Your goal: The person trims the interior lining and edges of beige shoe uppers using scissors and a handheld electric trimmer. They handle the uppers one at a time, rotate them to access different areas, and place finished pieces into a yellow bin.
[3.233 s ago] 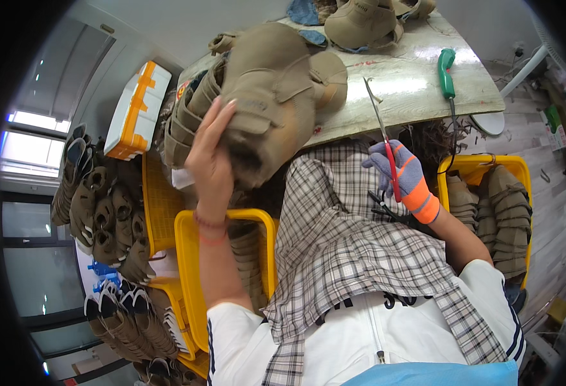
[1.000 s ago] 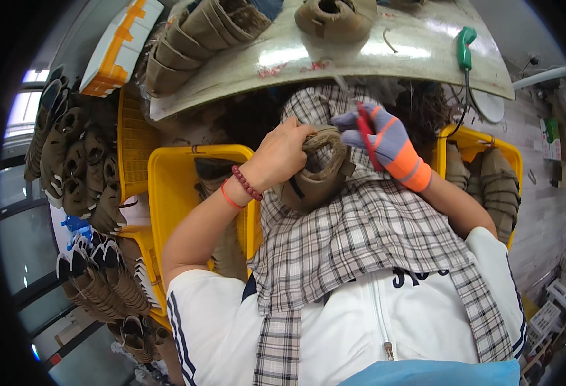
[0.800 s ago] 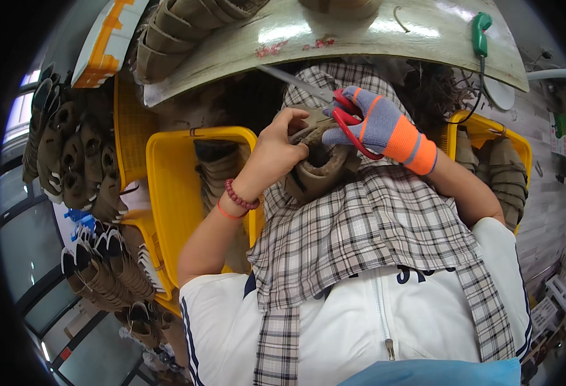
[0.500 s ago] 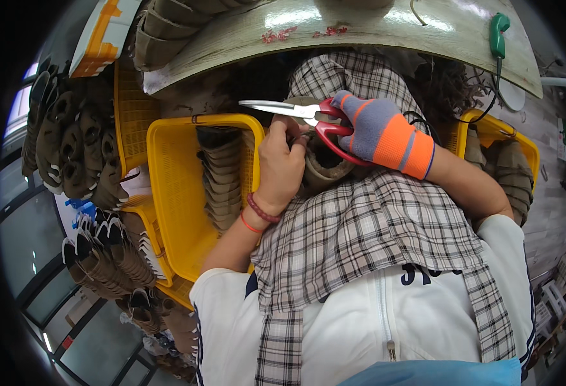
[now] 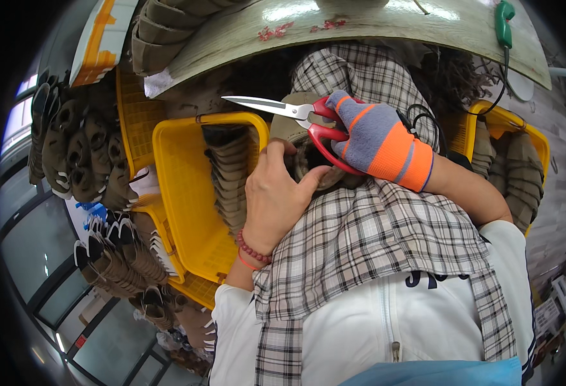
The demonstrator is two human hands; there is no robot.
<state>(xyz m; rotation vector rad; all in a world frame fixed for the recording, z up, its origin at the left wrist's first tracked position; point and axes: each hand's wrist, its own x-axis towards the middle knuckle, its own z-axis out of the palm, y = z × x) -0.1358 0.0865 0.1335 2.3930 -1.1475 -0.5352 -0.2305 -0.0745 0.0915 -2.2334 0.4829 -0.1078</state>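
My right hand (image 5: 379, 138), in a grey and orange knit glove, is closed round the red handles of a pair of scissors (image 5: 305, 114). The blades lie together and point left, just above a khaki-brown shoe upper (image 5: 290, 128) in my lap. My bare left hand (image 5: 279, 196) curls round the near left side of the upper, thumb and fingers at its dark opening. Its far fingertips are partly hidden. A plaid apron (image 5: 373, 238) covers my lap under the upper.
Left of my lap stands a yellow basket (image 5: 167, 167) with stacked brown uppers (image 5: 228, 174). Another yellow basket (image 5: 540, 138) with uppers is at the right. Ahead curves a table edge (image 5: 360, 35), with a green-handled corded tool (image 5: 503, 26). More uppers hang at far left.
My left hand has gone from a pinch near the scissor blades to a wider hold on the upper's opening. The scissors have shifted slightly left, still in my right hand.
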